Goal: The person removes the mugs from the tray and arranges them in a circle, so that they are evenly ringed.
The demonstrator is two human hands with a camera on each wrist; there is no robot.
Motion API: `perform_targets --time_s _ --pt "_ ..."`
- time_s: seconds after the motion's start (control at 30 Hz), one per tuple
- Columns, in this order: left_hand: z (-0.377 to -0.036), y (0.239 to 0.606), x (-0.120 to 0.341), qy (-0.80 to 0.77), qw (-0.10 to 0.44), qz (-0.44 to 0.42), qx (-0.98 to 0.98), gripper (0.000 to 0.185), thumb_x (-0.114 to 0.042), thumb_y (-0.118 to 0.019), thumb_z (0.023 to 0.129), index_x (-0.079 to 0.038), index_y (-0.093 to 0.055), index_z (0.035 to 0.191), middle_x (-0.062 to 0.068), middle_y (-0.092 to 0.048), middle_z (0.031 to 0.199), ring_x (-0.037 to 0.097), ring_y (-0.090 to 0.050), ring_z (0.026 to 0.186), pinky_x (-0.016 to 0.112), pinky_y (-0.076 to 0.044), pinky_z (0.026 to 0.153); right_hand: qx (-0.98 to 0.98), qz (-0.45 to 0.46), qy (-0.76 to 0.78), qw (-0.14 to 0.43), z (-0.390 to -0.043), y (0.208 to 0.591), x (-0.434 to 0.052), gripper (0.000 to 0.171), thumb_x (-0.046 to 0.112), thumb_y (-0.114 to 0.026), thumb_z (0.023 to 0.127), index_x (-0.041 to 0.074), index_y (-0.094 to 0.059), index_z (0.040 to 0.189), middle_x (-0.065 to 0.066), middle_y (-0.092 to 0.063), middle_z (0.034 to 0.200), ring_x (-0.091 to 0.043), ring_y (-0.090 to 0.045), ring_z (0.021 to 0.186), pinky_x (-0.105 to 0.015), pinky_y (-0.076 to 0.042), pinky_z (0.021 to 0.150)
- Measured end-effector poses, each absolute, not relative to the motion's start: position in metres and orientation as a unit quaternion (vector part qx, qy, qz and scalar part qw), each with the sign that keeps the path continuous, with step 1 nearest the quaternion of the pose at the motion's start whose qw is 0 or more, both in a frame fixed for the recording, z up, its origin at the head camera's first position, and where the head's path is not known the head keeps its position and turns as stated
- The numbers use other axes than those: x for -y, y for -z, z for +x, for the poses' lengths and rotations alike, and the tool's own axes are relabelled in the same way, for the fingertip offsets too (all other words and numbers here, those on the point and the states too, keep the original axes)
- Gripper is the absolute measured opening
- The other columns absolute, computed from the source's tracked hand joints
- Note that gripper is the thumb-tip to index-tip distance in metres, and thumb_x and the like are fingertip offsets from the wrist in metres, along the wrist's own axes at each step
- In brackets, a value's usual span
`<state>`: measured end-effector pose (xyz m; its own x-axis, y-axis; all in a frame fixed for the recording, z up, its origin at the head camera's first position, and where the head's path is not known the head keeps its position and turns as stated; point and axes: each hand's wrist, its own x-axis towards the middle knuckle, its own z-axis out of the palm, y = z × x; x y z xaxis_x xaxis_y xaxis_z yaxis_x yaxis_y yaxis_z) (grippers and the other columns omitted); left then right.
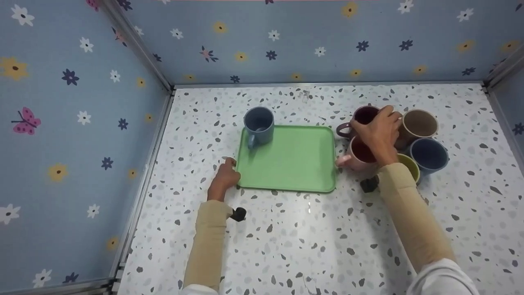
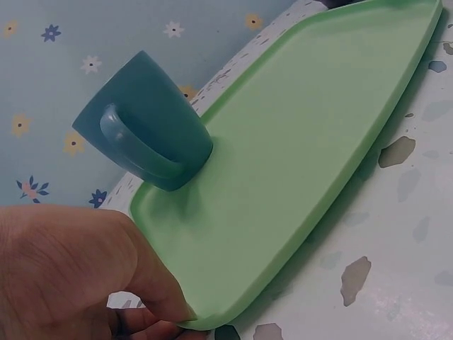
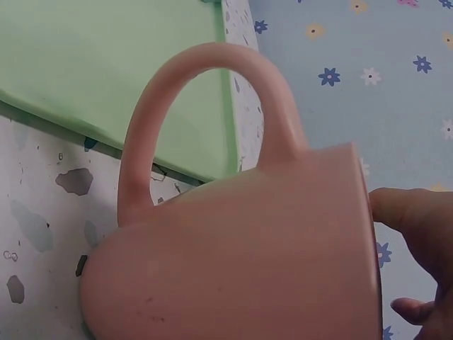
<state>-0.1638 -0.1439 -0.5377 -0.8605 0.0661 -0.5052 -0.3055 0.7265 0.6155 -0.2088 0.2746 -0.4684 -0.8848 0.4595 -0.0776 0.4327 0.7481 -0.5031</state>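
Note:
A green tray (image 1: 294,159) lies on the speckled table. On its back left corner stands a blue mug (image 1: 262,123) with its handle toward the front. My left hand (image 1: 226,177) pinches the tray's near left corner, thumb (image 2: 170,301) over the rim in the left wrist view. To the tray's right, my right hand (image 1: 380,130) reaches over a dark maroon mug (image 1: 363,112), thumb by its left rim. A pink mug (image 3: 241,262) hides part of that hand in the right wrist view, so contact with the maroon mug cannot be told.
Crowded around the right hand are a beige mug (image 1: 421,123), another blue mug (image 1: 430,155) and a yellow-green mug (image 1: 410,167), partly under the right sleeve. Flowered wall panels (image 1: 294,41) bound the table (image 1: 270,254) at the back and sides.

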Motion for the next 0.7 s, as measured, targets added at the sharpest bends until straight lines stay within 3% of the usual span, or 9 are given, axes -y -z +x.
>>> perform_targets --time_s 0.43,0.7 --pt "-0.1638 0.5380 0.1442 -0.363 0.245 -0.064 -0.897 0.050 -0.002 -0.037 0.079 0.000 -0.037 0.129 0.023 -0.045 0.116 0.031 -0.044 0.101 0.043 -0.038 0.091 0.940 -0.220 -0.261 0.013 -0.2080 0.4691 -0.2763 0.108 0.068 -0.064 0.073 -0.003 -0.019 0.140 -0.032 -0.026 0.139 -0.046 -0.029 0.127 -0.062 -0.035 0.099" --pt "-0.1646 0.5369 0.1437 -0.372 0.273 -0.074 -0.884 0.051 -0.002 -0.035 0.083 -0.002 -0.034 0.133 0.024 -0.040 0.125 0.030 -0.040 0.105 0.044 -0.034 0.091 0.944 -0.199 -0.263 0.013 -0.2019 0.4678 -0.2779 0.106 0.068 -0.061 0.076 -0.005 -0.018 0.139 -0.033 -0.025 0.138 -0.048 -0.029 0.128 -0.065 -0.034 0.098"
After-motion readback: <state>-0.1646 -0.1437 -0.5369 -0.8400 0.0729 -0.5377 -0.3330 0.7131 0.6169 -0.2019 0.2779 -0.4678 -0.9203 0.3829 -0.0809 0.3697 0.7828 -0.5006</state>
